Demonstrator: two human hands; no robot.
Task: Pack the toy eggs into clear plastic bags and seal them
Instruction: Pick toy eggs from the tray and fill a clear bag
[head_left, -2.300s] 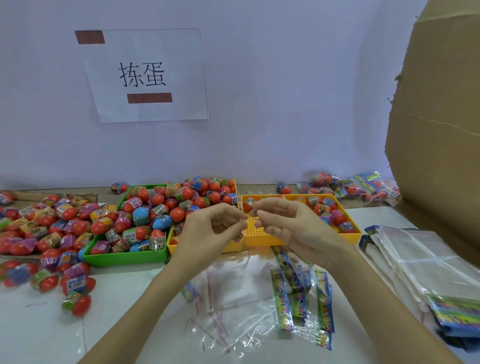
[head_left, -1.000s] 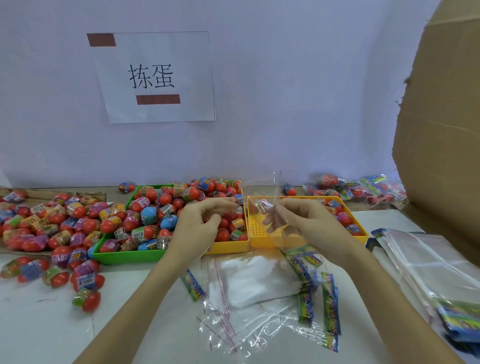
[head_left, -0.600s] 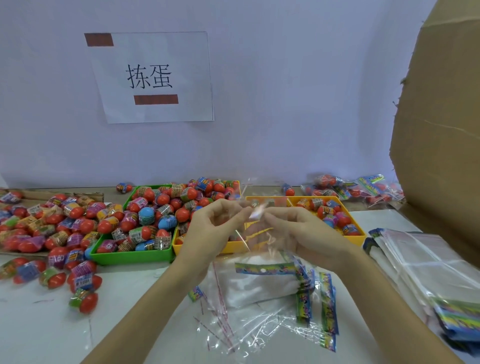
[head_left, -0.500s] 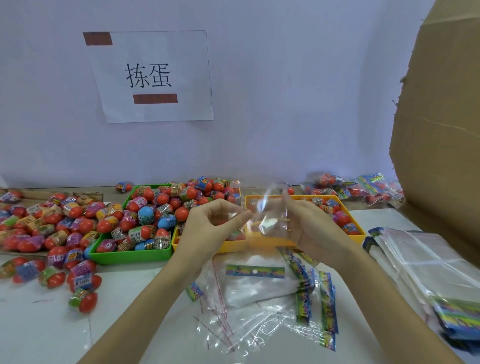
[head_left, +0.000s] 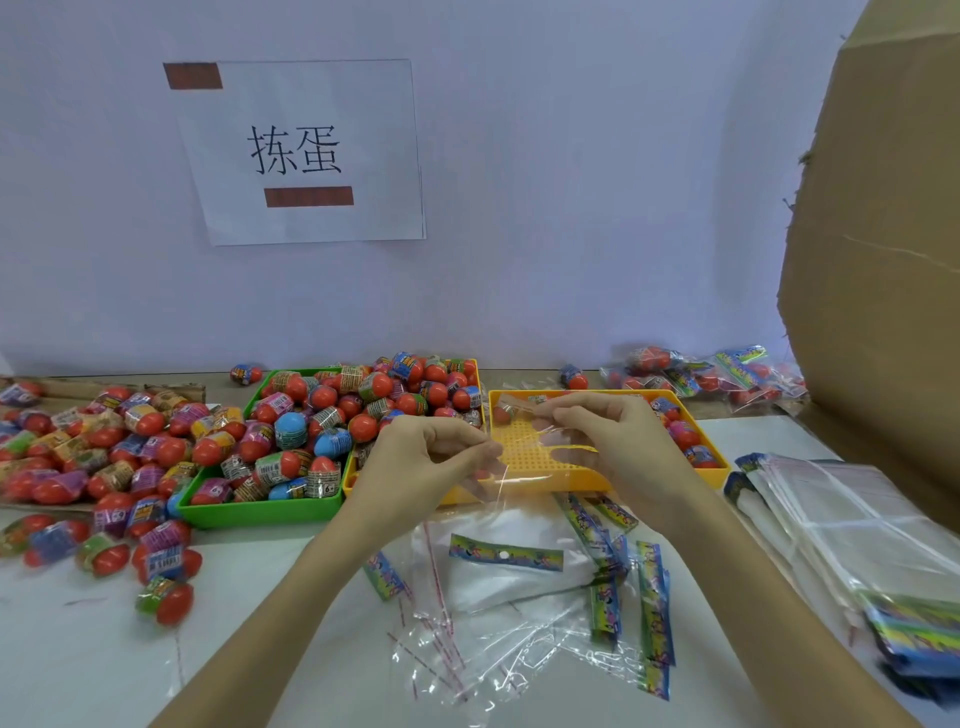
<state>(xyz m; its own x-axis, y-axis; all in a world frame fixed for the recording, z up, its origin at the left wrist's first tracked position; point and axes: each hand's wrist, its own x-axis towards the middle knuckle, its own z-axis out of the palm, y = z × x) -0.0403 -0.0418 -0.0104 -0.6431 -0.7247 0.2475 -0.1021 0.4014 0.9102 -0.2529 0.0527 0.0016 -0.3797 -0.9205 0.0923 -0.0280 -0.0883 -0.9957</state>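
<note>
From the head camera, the only view, both hands are raised over the trays and work 1 clear plastic bag (head_left: 524, 452) between them. The left hand (head_left: 421, 457) pinches the bag's left edge with thumb and forefinger pressed together, the other fingers curled under. The right hand (head_left: 613, 441) pinches the upper right edge the same way, fingertips closed on the film. Held at 2 opposite points, the bag is stretched, probably so its mouth can be parted; it looks empty, though the film is too transparent to be sure.

The bag hangs directly over the yellow tray (head_left: 550, 478), which holds only a few eggs along its right side. Beside it on the left, the green tray (head_left: 260, 512) is heaped with toy eggs (head_left: 322, 415), within easy reach of the left hand, and more eggs spread over the table farther left. Loose clear bags (head_left: 498, 639) and printed header cards (head_left: 506, 553) lie on the table just below the hands, ready as the next supply. Filled bags (head_left: 696, 376) sit at the back right, set apart from the unpacked stock. A stack of flat bags (head_left: 841, 519) rests at the right edge.
</note>
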